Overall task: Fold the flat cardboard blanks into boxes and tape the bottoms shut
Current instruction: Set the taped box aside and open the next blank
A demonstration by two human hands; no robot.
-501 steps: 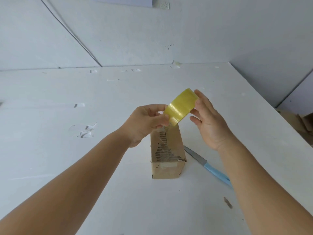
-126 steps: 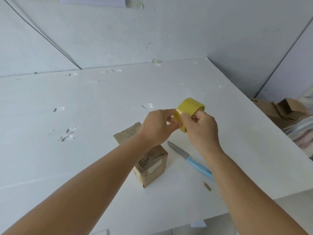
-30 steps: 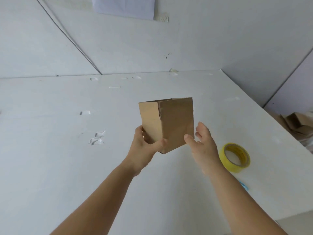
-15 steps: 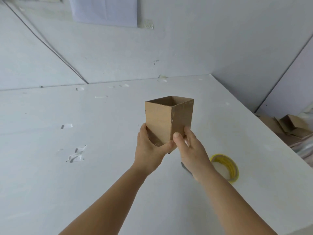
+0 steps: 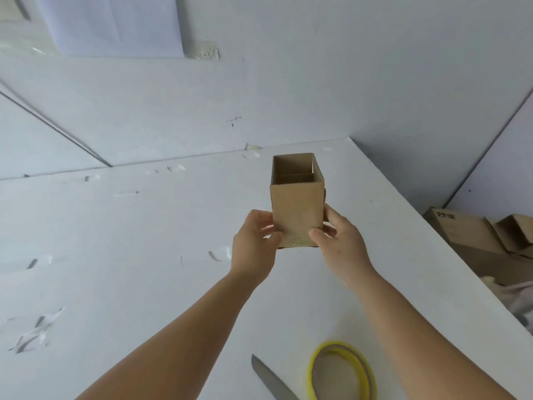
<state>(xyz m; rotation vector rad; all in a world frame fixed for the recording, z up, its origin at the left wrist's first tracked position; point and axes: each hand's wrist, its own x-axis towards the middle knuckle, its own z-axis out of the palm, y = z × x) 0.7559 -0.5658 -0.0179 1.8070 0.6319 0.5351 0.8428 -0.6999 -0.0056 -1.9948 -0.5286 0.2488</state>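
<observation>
Head view, box: we hold the folded cardboard box (image 5: 297, 209) upright, open mouth up, long axis vertical, out in front of us over the white table (image 5: 129, 255).
Head view, left hand: our left hand (image 5: 255, 246) grips the box's lower left corner, thumb on the near face, fingers curled round the side.
Head view, right hand: our right hand (image 5: 340, 243) grips the lower right corner the same way, thumb on the near face, fingers behind.
Head view, bottom: a glossy strip shows along the lower edge of the near face, likely tape; the underside itself is hidden from us.
Head view, relation that matters: the box sits squarely between both hands, neither one nearer; whether its base touches the table or hangs just above it we cannot tell.
Head view, step: we judge this box folded and taped, ready to be set aside.
Head view, tools: the yellow tape roll (image 5: 341, 370) lies flat near our right forearm; the knife blade (image 5: 269, 382) lies just left of it, both well short of the box.
Head view, open room: broad bare table to the left and ahead, up to the wall.
Head view, edges: the table's right edge runs close past our right arm; beyond it lies a heap of brown cartons (image 5: 473, 235).
</observation>
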